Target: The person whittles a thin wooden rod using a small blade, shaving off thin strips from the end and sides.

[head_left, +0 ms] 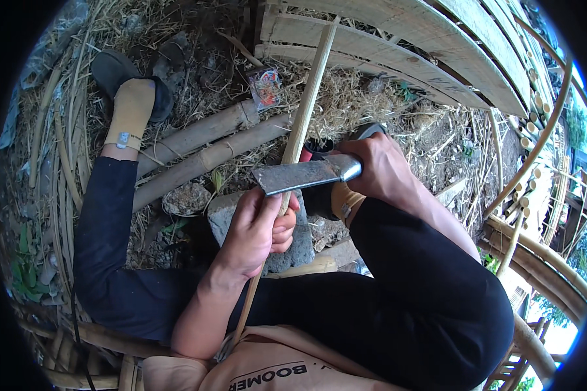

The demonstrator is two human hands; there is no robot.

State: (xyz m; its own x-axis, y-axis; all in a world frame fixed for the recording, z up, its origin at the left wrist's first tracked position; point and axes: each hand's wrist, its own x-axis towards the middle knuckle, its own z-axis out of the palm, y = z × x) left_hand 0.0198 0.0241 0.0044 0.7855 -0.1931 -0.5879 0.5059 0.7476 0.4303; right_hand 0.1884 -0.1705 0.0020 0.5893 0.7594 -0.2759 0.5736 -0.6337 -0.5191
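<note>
Gripping a long, stiff, light-looking bamboo strip (304, 104) at mid-length over a stone block (225, 215), the left hand (257, 231) steadies it while the right hand (378, 169) clamps a heavy cleaver (300, 176) by its handle.

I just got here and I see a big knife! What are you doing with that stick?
A person sits on the ground with bent legs, working on a long thin bamboo strip. The left hand grips the strip partway along, while the right hand holds the handle of a broad metal blade. The blade lies across the strip just above the left hand, its edge against the bamboo. Thick bamboo poles and dry straw lie around, and a gray stone block sits beneath the hands.
</note>
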